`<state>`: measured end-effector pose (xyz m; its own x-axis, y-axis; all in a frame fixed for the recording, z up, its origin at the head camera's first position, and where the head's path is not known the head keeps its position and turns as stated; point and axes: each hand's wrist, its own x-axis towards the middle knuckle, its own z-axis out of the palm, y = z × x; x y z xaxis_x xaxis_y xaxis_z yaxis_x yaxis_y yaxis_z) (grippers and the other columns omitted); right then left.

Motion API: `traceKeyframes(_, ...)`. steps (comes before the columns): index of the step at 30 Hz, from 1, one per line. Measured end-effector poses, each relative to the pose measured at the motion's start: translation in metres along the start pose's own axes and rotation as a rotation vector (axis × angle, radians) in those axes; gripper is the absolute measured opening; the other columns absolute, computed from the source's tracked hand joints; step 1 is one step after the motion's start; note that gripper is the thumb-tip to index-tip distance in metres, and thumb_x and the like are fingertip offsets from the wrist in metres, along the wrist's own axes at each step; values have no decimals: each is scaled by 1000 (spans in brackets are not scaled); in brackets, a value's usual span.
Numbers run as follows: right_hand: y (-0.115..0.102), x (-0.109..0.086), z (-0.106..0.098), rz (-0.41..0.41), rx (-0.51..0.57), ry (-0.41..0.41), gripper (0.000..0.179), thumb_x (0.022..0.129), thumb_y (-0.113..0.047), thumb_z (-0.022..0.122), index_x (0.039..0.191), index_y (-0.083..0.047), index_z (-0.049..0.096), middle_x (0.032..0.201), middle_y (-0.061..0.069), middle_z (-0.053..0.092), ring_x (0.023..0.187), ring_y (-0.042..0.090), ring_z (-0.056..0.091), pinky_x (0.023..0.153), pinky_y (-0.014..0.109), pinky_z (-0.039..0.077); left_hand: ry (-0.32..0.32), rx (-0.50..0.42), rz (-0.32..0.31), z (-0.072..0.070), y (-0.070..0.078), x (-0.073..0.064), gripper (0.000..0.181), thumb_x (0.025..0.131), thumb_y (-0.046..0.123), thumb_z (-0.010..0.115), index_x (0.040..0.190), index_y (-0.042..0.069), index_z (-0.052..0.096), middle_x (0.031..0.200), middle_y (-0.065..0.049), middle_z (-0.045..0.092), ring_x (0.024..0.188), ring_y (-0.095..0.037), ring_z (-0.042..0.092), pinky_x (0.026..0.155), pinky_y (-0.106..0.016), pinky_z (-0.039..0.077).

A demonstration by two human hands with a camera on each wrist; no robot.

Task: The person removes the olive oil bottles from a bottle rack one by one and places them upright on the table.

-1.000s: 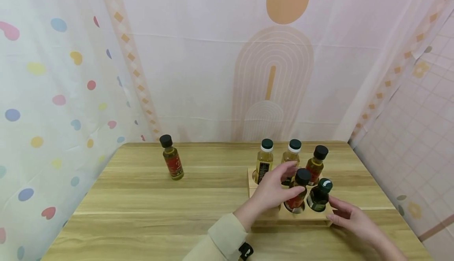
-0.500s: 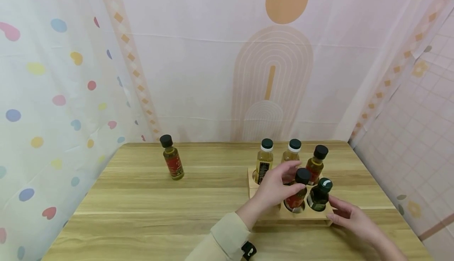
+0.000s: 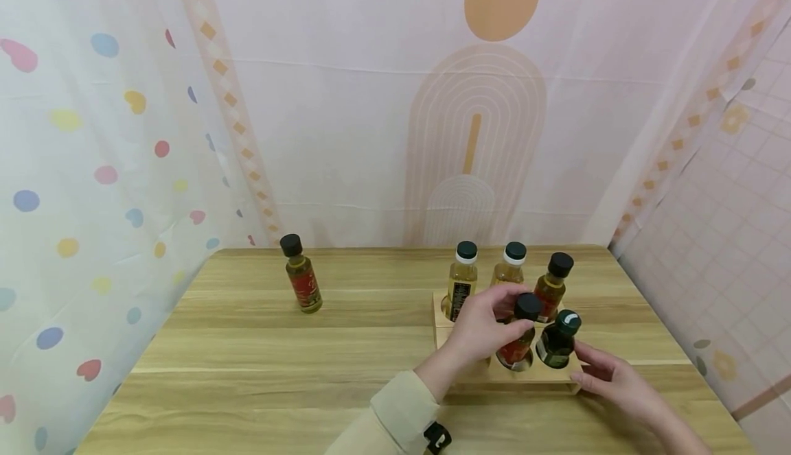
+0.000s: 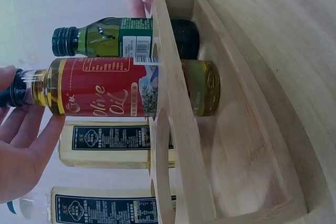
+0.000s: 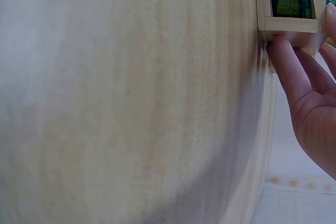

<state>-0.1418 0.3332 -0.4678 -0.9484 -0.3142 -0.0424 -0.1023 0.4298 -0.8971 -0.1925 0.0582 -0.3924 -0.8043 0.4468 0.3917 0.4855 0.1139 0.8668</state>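
My left hand (image 3: 478,328) pinches the black cap and neck of a red-labelled olive oil bottle (image 3: 514,351). That bottle passes through the front middle hole of a two-tier wooden bottle rack (image 3: 544,376); its base shows below the top board in the left wrist view. At the rack's right end, my right hand (image 3: 621,386) grips the front corner, thumb in front and fingers along the side. Beside the held bottle stands a dark green bottle (image 3: 555,345). Two pale oil bottles, one at the left (image 3: 461,290), and a red-labelled bottle (image 3: 548,297) fill the back row.
Another red-labelled olive oil bottle (image 3: 304,283) stands upright by itself on the left of the wooden table (image 3: 259,386). Patterned curtains (image 3: 346,132) hang behind the table and at both sides. A dark wrist strap (image 3: 437,436) shows below the left sleeve.
My left wrist and sleeve have shifted slightly to the right, with the fingers still at the bottle's top. The right hand and the rack show no clear movement.
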Motion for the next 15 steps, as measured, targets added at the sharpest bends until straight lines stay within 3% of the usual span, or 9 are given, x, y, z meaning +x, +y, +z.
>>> traceKeyframes(5,-1,0,-1,13,-5,-9,63,99,-10,61,144,20,27,143,46,26,105,-11,50,83,19,51,34,-57,2,-3,10,-3,40,85,5,78,123,10,67,108,0,71,91,-2,66,83,-25,55)
traceKeyframes(7,-1,0,-1,22,-10,-10,63,99,-10,61,144,19,27,143,45,27,109,0,55,83,19,51,49,-75,16,-7,19,-3,41,85,6,78,124,11,67,109,0,71,91,-3,66,82,-29,56)
traceKeyframes(12,1,0,0,15,3,-8,64,99,-10,61,144,20,26,143,46,27,107,-4,55,83,20,52,78,-74,72,-22,42,0,42,85,6,78,125,14,67,110,-2,71,92,-5,67,82,-29,56)
traceKeyframes(15,2,0,0,1,5,-5,63,99,-8,61,143,21,26,142,47,27,102,-13,50,83,20,52,97,-89,99,-30,48,1,43,84,3,78,125,11,67,110,-6,72,93,-7,67,83,-26,55)
